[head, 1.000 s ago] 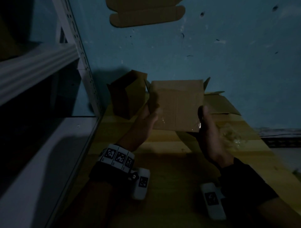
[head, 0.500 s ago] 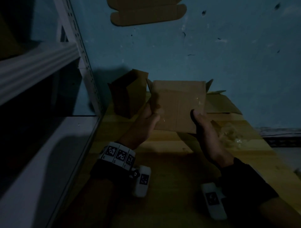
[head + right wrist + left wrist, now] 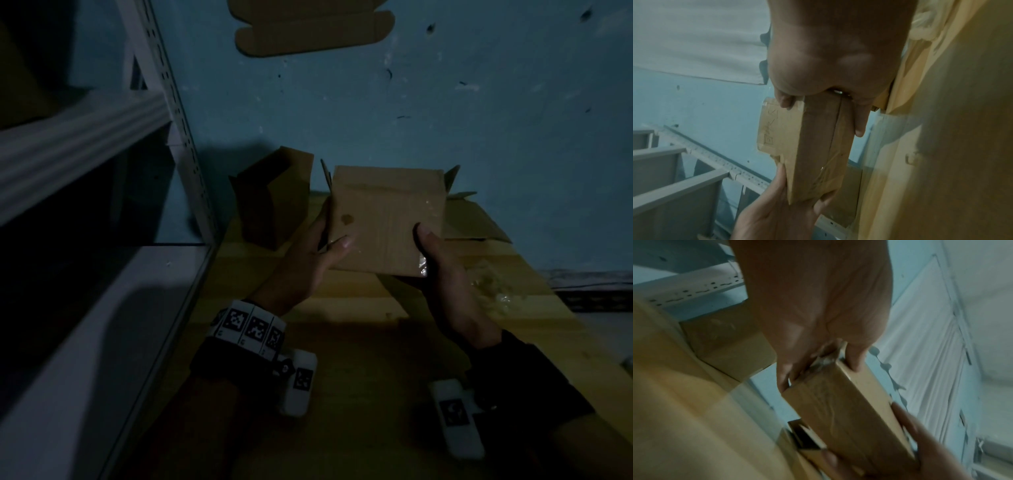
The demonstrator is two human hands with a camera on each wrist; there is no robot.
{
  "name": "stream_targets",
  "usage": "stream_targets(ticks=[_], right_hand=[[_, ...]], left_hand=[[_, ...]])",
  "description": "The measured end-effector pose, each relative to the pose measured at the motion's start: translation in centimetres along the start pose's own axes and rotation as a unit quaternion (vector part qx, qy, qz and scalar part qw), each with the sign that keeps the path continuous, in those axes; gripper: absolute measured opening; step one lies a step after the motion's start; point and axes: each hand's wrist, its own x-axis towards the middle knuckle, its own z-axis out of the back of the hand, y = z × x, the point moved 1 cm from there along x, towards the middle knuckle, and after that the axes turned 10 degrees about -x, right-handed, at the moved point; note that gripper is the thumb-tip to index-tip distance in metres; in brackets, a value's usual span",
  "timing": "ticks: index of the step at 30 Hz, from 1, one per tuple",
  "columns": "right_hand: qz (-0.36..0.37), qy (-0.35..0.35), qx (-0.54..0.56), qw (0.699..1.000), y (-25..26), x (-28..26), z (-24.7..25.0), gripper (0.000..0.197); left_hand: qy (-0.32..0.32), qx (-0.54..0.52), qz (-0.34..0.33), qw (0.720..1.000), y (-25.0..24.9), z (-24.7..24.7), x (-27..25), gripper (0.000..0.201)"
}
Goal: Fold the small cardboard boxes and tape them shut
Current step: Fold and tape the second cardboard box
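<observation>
I hold a small brown cardboard box [image 3: 383,219] up over the wooden table [image 3: 359,359], one hand at each end. My left hand [image 3: 327,248] grips the left end, thumb on the near face and fingers behind. My right hand [image 3: 433,255] grips the lower right corner, its thumb lying on the near face. Clear tape glints at that corner. The flaps at the box's far end stand open. In the left wrist view the left hand [image 3: 818,356] pinches the box [image 3: 849,415] by its end. In the right wrist view the right hand [image 3: 828,97] clamps the box [image 3: 818,146] across its narrow side.
A second cardboard box [image 3: 274,198] stands at the table's back left by the blue wall. Flattened cardboard [image 3: 476,222] lies behind the held box, and crumpled clear tape [image 3: 493,287] lies on the right. A white metal shelf rack [image 3: 171,113] borders the left. A cardboard piece [image 3: 315,34] hangs on the wall.
My right thumb has slid from the box's right edge inward onto its near face. The box has stayed in both hands, almost in place.
</observation>
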Motion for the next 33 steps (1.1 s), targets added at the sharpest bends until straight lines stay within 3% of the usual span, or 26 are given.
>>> stream_targets(ticks=[6,19,24,26,29,33], right_hand=[[-0.024,-0.016,0.024,0.999,0.1,0.0,0.3,0.041],[-0.009,-0.021,0.017,1.0,0.4,0.1,0.4,0.045],[-0.01,-0.031,0.003,0.999,0.7,0.4,0.5,0.036],[-0.01,-0.031,-0.002,0.999,0.9,0.5,0.4,0.03],[-0.003,-0.015,-0.014,1.0,1.2,0.4,0.0,0.03],[0.008,-0.015,-0.036,0.999,1.2,0.4,-0.3,0.046]], left_hand=[[0.026,0.021,0.01,0.999,0.0,0.6,0.2,0.05],[0.053,0.017,-0.01,0.998,0.1,1.4,0.3,0.053],[0.016,-0.09,0.021,0.996,0.4,1.3,0.9,0.072],[-0.003,-0.069,0.016,0.997,0.2,1.2,0.8,0.06],[-0.033,-0.015,-0.001,0.999,-0.2,0.8,0.5,0.057],[-0.044,-0.009,0.021,0.999,0.4,0.8,0.7,0.041]])
